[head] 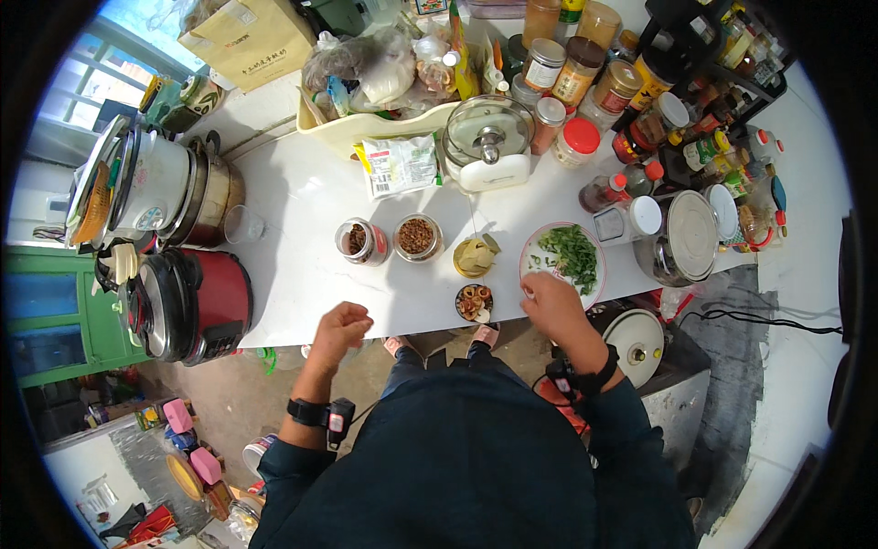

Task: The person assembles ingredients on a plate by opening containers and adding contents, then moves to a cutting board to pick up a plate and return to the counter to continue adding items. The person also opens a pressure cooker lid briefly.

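Note:
My left hand (341,331) hovers by the front edge of the white countertop (302,288), its fingers loosely curled and no object visible in it. Over the near rim of a plate (531,257) of chopped green leaves (576,259) is my right hand (557,307); its curled fingers hide whether it holds anything. Left of that hand, a small patterned bowl (475,303) holds brown pieces and a pale one. Behind the bowl sits a yellow container of dried leaves (475,258). Two jars of brown spices, one tilted (361,241) and one lidless (418,237), stand farther left.
A red electric pressure cooker (223,295) and stacked pots (206,185) line the left side. At the back are a packet (405,165), a glass-lidded container (488,147) and a cream bin (370,130) of bags. Seasoning jars (576,144) and a lidded canister (686,240) crowd the right.

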`<action>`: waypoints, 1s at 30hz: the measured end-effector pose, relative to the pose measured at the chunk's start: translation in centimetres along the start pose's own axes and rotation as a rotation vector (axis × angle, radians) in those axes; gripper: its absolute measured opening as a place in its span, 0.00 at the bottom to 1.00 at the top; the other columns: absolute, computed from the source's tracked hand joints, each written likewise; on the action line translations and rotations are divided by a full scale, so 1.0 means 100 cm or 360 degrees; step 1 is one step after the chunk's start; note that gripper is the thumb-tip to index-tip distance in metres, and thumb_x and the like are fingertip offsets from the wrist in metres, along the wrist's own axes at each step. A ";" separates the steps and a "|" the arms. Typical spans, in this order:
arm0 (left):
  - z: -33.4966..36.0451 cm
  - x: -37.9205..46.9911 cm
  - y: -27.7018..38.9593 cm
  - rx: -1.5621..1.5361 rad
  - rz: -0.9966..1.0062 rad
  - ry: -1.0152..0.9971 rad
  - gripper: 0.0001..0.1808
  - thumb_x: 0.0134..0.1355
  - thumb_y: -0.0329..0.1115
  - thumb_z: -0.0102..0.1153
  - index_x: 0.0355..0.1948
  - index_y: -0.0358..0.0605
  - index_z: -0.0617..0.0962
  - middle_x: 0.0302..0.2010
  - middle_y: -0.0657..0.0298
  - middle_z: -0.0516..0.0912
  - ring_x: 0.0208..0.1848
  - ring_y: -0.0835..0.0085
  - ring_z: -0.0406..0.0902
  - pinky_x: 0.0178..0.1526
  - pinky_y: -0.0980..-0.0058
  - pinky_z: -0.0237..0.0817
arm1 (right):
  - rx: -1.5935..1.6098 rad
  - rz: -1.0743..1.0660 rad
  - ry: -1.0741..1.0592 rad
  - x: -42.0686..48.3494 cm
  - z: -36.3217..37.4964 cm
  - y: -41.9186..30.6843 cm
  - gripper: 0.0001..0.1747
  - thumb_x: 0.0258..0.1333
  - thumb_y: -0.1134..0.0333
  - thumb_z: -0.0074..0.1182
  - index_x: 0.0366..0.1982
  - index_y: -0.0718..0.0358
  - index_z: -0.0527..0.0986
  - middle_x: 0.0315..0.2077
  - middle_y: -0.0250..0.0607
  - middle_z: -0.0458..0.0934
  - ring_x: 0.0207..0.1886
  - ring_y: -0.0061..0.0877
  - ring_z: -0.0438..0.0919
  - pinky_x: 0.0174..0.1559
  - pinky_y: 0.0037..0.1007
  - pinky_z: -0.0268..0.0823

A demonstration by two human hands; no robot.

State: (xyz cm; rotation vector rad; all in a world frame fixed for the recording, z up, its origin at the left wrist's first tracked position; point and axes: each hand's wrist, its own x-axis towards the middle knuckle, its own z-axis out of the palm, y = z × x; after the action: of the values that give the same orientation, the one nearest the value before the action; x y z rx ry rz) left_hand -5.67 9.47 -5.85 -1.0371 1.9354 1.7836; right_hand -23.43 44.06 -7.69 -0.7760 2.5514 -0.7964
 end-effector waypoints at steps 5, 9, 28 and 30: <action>0.030 0.010 -0.013 -0.0024 0.0027 -0.0255 0.14 0.62 0.31 0.59 0.47 0.39 0.77 0.41 0.62 0.84 0.37 0.78 0.77 0.38 0.80 0.68 | -0.0234 -0.0186 0.0181 0.070 0.014 0.008 0.11 0.51 0.76 0.49 0.37 0.59 0.77 0.33 0.49 0.78 0.39 0.48 0.78 0.41 0.46 0.71; 0.035 0.015 -0.016 -0.0156 0.0213 -0.0350 0.14 0.61 0.30 0.60 0.48 0.38 0.77 0.41 0.62 0.83 0.36 0.79 0.75 0.37 0.81 0.66 | -0.0374 -0.0274 0.0080 0.109 0.030 0.018 0.11 0.52 0.76 0.50 0.37 0.57 0.77 0.33 0.49 0.77 0.39 0.49 0.79 0.40 0.46 0.71; 0.030 -0.003 -0.043 -0.0134 0.0196 -0.0195 0.12 0.62 0.30 0.61 0.46 0.39 0.78 0.38 0.66 0.83 0.37 0.81 0.75 0.37 0.82 0.65 | -0.0602 -0.0395 -0.0071 0.136 0.044 0.042 0.05 0.52 0.69 0.53 0.28 0.59 0.78 0.30 0.47 0.78 0.36 0.46 0.79 0.38 0.45 0.71; 0.032 -0.001 -0.046 -0.0140 0.0204 -0.0195 0.13 0.62 0.30 0.61 0.46 0.39 0.78 0.38 0.66 0.83 0.37 0.81 0.75 0.37 0.82 0.65 | -0.0457 -0.0251 0.0112 0.132 0.032 0.035 0.05 0.52 0.69 0.52 0.27 0.60 0.78 0.30 0.48 0.78 0.36 0.47 0.79 0.38 0.45 0.71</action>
State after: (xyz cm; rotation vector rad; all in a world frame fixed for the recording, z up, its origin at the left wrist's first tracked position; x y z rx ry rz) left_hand -3.23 12.74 -9.73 -0.8256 1.9029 1.9687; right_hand -33.68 37.35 -14.50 -1.0655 2.7303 -0.5148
